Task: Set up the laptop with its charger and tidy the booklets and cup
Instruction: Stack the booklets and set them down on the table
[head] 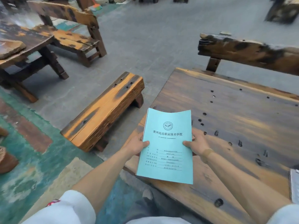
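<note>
A light blue booklet [166,143] with a round emblem and printed lines on its cover is held over the left corner of a dark wooden table [234,110]. My left hand [137,143] grips its left edge, thumb on the cover. My right hand [198,143] grips its right edge the same way. A thin stack of pages shows along the booklet's left side. At the right border, on the table, lies the corner of a grey flat thing [294,185], possibly the laptop. No cup or charger is in view.
A low wooden bench [103,110] stands just left of the table. A rough wooden backrest [249,50] runs behind the table's far edge. Another table [24,44] and bench [71,38] stand at the far left. The floor is grey concrete with green paint.
</note>
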